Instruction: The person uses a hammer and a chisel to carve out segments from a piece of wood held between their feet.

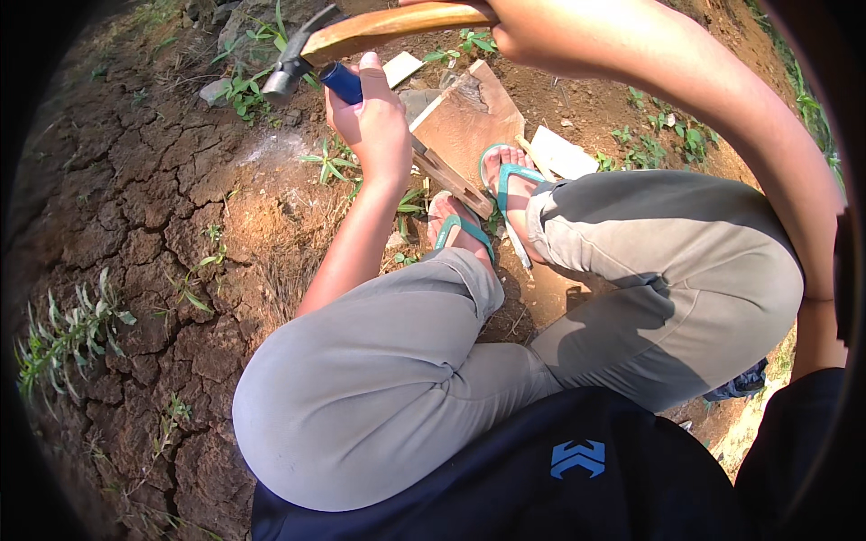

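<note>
My right hand (528,34) is closed round the wooden handle of a claw hammer (392,29), raised at the top of the view. The hammer's metal head is close to the blue butt of a chisel (342,83); I cannot tell if they touch. My left hand (374,131) is wrapped round the chisel's blue handle, thumb up, and hides its blade. Below that hand lies a narrow wooden piece (451,176) with slots cut in it, reaching toward my feet. Its far end is behind my hand. A broad wooden board (471,113) lies beside it.
My feet in green flip-flops (465,230) are close to the slotted piece. A pale wood offcut (564,153) lies right of the board, another (402,68) beyond my left hand. Cracked soil (135,198) with small weeds spreads left. A stone (215,91) sits at the upper left.
</note>
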### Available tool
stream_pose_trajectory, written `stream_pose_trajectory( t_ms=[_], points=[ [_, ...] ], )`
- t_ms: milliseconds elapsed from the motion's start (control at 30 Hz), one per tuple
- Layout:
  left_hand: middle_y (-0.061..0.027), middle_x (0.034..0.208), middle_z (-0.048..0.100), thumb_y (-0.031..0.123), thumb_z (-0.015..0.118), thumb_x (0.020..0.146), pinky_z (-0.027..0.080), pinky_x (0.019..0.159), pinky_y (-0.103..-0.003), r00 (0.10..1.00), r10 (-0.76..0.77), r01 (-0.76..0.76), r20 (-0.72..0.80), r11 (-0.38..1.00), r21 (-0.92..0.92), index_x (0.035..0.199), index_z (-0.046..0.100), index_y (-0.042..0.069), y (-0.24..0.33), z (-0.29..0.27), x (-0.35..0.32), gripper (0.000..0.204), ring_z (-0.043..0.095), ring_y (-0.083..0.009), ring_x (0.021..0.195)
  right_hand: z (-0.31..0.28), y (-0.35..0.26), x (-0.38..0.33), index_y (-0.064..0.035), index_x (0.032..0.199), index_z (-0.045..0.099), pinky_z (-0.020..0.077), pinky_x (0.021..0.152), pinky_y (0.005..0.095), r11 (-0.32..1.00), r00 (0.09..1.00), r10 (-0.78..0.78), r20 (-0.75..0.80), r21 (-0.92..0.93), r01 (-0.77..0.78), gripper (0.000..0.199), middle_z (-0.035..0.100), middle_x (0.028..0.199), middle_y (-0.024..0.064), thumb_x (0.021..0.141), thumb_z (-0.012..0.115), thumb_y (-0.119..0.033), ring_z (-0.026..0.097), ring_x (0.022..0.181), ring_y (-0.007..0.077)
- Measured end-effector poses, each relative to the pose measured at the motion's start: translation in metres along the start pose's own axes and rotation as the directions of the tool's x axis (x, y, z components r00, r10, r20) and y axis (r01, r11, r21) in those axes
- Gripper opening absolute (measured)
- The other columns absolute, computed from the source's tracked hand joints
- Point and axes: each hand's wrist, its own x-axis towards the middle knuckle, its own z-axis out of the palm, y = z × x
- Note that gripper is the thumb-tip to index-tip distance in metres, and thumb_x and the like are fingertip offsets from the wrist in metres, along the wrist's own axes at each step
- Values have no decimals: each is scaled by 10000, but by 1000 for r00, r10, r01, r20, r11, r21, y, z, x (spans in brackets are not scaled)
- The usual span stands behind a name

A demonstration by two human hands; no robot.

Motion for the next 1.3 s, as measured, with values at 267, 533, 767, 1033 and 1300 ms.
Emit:
stream_pose_trajectory(
  t_ms=[267, 533, 767, 1033, 1300],
  points=[
    [27, 611, 459, 226, 643, 1032, 323, 453, -252, 1000, -9, 9, -25, 1000, -4, 906, 498, 86, 5, -2, 0, 238, 406, -65, 481, 10, 7, -10, -168, 1331, 683, 585, 756, 436, 991, 985, -120, -125, 35, 125, 528, 742, 1011, 197, 867, 507, 11, 735, 839, 311],
    [26, 603, 445, 217, 641, 1034, 333, 456, -258, 999, 10, -9, -35, 1000, 24, 919, 488, 90, 4, -6, -1, 230, 408, -71, 486, 13, 3, -13, -147, 1334, 679, 575, 814, 446, 991, 985, -113, -132, 60, 122, 515, 742, 1054, 195, 862, 526, -9, 730, 887, 337],
    [31, 603, 421, 199, 627, 1041, 329, 445, -273, 998, 34, -34, -55, 999, 10, 897, 466, 96, 7, -26, 0, 239, 396, -74, 469, 9, -6, 5, -198, 1302, 696, 570, 801, 457, 993, 997, -70, -44, 87, 74, 486, 745, 1002, 169, 875, 547, -19, 726, 917, 333],
    [29, 616, 425, 211, 639, 1032, 329, 450, -263, 1000, 8, -8, -24, 1000, 10, 895, 462, 90, -1, -21, -2, 254, 397, -79, 473, 7, -22, 3, -164, 1287, 694, 569, 787, 459, 991, 993, 116, -30, 76, -113, 439, 736, 960, 187, 896, 541, -34, 725, 858, 334],
    [26, 603, 421, 214, 650, 1022, 320, 449, -265, 1000, 20, -20, -22, 1000, -2, 904, 466, 91, -4, -23, -2, 251, 406, -85, 474, 11, -1, -9, -152, 1281, 701, 571, 806, 445, 998, 995, -45, -90, 41, 48, 436, 742, 987, 178, 883, 565, -41, 729, 905, 328]
  ],
)
